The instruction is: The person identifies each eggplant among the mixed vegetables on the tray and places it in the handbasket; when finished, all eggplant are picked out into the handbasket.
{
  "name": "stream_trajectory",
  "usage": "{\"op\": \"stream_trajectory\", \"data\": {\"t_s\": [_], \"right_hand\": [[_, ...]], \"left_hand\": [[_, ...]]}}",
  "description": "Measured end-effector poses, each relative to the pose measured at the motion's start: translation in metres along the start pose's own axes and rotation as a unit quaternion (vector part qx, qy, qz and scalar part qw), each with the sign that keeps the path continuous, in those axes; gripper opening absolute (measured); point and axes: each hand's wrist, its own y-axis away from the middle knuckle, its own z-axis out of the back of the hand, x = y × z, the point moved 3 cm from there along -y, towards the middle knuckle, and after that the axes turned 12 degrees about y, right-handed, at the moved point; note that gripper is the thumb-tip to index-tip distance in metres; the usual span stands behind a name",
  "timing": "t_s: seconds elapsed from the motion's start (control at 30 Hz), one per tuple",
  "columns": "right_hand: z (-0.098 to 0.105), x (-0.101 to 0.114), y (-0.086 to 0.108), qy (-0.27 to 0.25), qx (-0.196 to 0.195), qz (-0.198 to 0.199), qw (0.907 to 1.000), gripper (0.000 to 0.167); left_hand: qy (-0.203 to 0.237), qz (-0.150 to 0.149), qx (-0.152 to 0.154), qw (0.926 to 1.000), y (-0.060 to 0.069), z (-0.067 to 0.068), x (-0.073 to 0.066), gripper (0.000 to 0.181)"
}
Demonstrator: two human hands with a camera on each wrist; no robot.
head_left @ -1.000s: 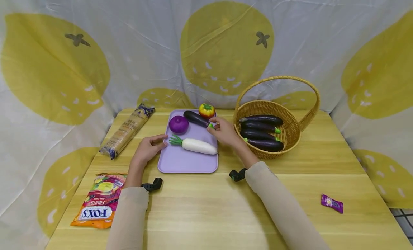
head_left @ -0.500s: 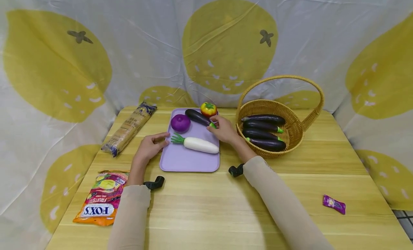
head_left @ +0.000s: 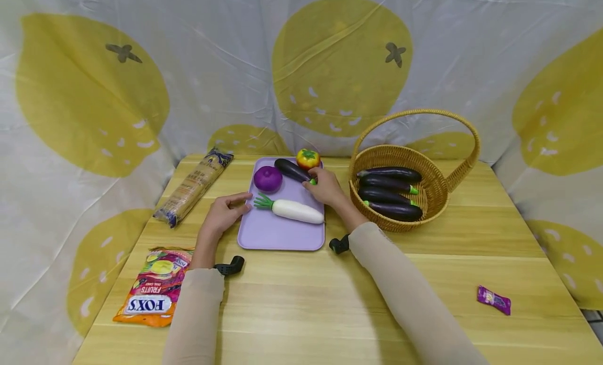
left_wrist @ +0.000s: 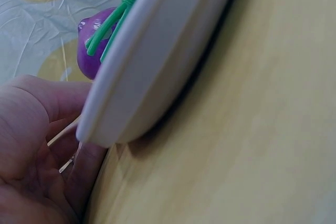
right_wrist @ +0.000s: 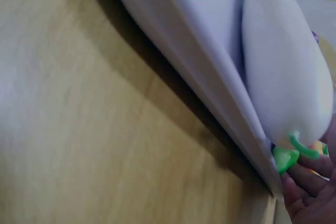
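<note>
In the head view, my right hand [head_left: 327, 187] pinches the green stem end of a dark eggplant [head_left: 291, 169] lying on the lilac tray [head_left: 278, 239]. The right wrist view shows its fingers by the green cap [right_wrist: 285, 159], partly hidden behind a white radish [right_wrist: 286, 61]. My left hand [head_left: 225, 214] touches the tray's left edge, fingers loosely bent and holding nothing. Close to those fingertips are the radish's green leaves [head_left: 264, 201]. A purple onion-like vegetable [head_left: 268, 179] and a red-yellow fruit with a green top [head_left: 308, 159] sit at the tray's back.
A wicker basket [head_left: 435, 214] with a tall handle stands right of the tray, several eggplants [head_left: 393, 210] inside. Packed noodles [head_left: 194, 187] and a Fox's candy bag [head_left: 155, 286] lie left. One purple wrapped candy [head_left: 493, 299] lies at right. A lemon-print cloth [head_left: 245, 66] hangs behind.
The right fingers have closed in around the eggplant's stem end. The left hand stays by the tray edge. The whole view has shifted slightly; the vegetables keep their places on the tray.
</note>
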Motion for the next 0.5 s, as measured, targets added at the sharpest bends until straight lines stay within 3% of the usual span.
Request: {"op": "stream_trajectory", "data": {"t_s": [0.5], "right_hand": [[0.0000, 0.0043, -0.0016, 0.018, 0.009, -0.011, 0.9997, 0.043]], "left_hand": [[0.002, 0.010, -0.003, 0.9999, 0.0006, -0.0006, -0.0019, 0.039]]}}
